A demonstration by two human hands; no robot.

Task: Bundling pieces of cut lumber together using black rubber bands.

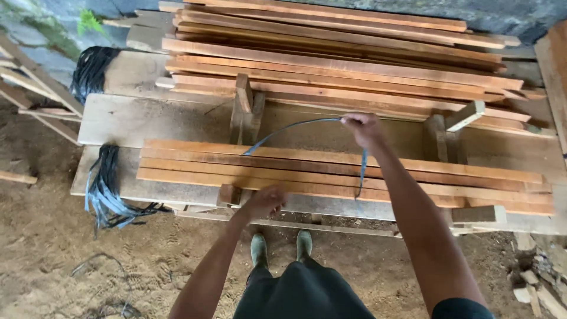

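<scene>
Gripping a thin blue strap (298, 125), our right hand (361, 127) is raised over the workbench (118, 121), fingers clenched around the strap where it bends. From that fist one length arcs left and down to the near bundle of reddish wooden slats (331, 168), meeting its top face; the other length hangs down across the slats to their front edge. Our left hand (264, 202) is curled at the bundle's near edge, beside a small wooden block (229, 194); whether it grasps the strap or only rests on the wood we cannot tell. Behind the bundle, two upright wooden posts (247, 112) rise from the bench, and a larger stack of slats (336, 59) lies beyond them. At the bench's left end, two bunches of dark straps (106, 189) hang toward the sandy ground (53, 236). Our boots (281, 245) stand just below the bench edge.
</scene>
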